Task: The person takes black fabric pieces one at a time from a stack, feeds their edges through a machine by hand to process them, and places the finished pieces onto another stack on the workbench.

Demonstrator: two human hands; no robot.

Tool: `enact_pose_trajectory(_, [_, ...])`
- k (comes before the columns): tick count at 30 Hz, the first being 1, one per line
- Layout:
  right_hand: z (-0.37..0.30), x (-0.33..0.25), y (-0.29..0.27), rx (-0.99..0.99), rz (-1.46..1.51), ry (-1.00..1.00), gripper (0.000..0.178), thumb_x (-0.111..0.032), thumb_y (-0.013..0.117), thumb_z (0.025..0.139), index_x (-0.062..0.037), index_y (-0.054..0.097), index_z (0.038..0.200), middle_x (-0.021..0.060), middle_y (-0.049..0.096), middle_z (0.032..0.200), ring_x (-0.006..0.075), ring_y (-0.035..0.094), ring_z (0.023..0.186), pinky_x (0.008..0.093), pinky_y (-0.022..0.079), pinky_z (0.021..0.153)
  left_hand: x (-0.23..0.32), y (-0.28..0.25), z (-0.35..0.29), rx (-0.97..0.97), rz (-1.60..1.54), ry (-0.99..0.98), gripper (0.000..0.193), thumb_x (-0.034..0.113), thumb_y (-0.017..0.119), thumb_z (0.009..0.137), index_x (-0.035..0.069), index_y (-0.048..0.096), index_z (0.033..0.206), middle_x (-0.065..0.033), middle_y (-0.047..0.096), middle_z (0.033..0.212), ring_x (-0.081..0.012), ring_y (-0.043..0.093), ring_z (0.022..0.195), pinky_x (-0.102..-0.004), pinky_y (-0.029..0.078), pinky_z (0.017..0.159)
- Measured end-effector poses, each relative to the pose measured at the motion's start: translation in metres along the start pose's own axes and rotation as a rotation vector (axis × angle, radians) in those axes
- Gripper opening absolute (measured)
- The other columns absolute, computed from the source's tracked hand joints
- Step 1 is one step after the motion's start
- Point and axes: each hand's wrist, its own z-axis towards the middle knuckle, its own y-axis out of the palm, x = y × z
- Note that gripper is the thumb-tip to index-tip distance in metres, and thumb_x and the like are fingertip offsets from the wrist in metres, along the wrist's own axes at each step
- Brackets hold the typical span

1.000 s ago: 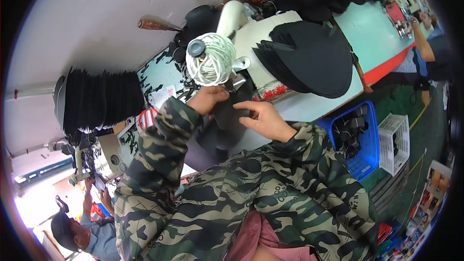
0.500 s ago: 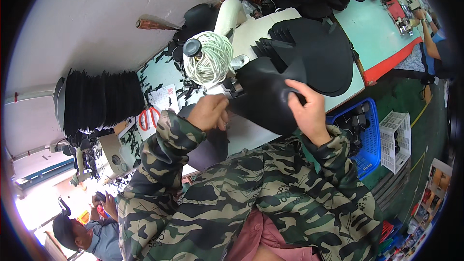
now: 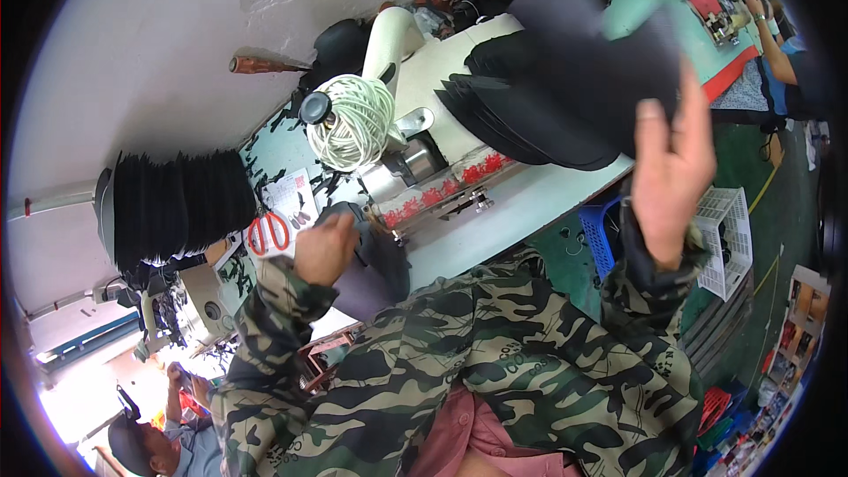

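A smooth black sheet piece (image 3: 592,53), blurred by motion, is over the stack of black cut pieces (image 3: 521,124) on the right of the worktable. My right hand (image 3: 673,181) is at its near right edge, fingers stretched and spread, somewhat blurred; no firm grip shows. My left hand (image 3: 325,250) is closed beside a dark grey piece (image 3: 380,278) at the table's near edge; whether its curled fingers pinch anything is hidden. Between the hands stands a cream machine (image 3: 389,40) with a metal cylinder (image 3: 406,168) and a red-marked front edge. A bundle of pale cord (image 3: 358,128) hangs on it.
Red-handled scissors (image 3: 268,232) and black scraps lie on the left, near a long row of black pieces (image 3: 181,208). A screwdriver (image 3: 265,64) is by the wall. Blue (image 3: 601,238) and white (image 3: 724,238) crates stand right. Other people work at both sides.
The black piece has moved from the machine's front up and right over the stack with my right hand. My left hand has moved left and down, toward the grey piece.
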Motion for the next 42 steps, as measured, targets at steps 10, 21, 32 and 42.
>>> enact_pose_trajectory(10, [-0.079,0.009,0.048,-0.807,0.078,-0.011,0.034,-0.01,0.065,0.083,-0.003,0.062,0.116,0.0173,0.066,0.107,0.0336,0.064,0.096,0.039,0.052,0.084,-0.036,0.049,-0.054,-0.322,0.104,0.156,0.04,0.019,0.075,0.073,0.012,0.054,0.107,-0.0087,0.055,0.099,-0.0296,0.066,0.075,-0.0418,0.053,0.06])
enact_pose_trajectory(21, [-0.152,0.03,0.085,-1.165,0.31,0.319,0.032,-0.016,0.064,0.084,-0.0017,0.063,0.112,0.0174,0.069,0.1,0.0301,0.069,0.089,0.0397,0.053,0.078,-0.041,0.045,-0.04,-0.278,0.069,0.127,0.037,0.019,0.071,0.075,0.012,0.053,0.107,-0.0074,0.055,0.097,-0.0289,0.066,0.071,-0.0419,0.053,0.059])
enact_pose_trajectory(32, [-0.187,0.052,0.102,-1.405,0.473,0.462,0.036,-0.015,0.07,0.08,-0.0019,0.066,0.113,0.0203,0.068,0.109,0.0274,0.066,0.102,0.0357,0.051,0.085,-0.029,0.062,-0.029,-0.571,0.314,0.051,0.018,0.019,0.069,0.074,0.01,0.069,0.09,-0.0123,0.069,0.082,-0.032,0.069,0.074,-0.0476,0.054,0.064])
enact_pose_trajectory(42, [-0.119,0.007,0.101,-1.163,0.483,0.505,0.031,-0.008,0.067,0.079,-0.004,0.066,0.109,0.0147,0.069,0.101,0.0257,0.067,0.086,0.0362,0.052,0.082,-0.009,-0.026,0.037,-0.676,-1.047,-0.016,0.019,0.021,0.059,0.092,0.003,0.065,0.093,-0.0032,0.067,0.073,-0.0166,0.068,0.074,-0.0314,0.051,0.061])
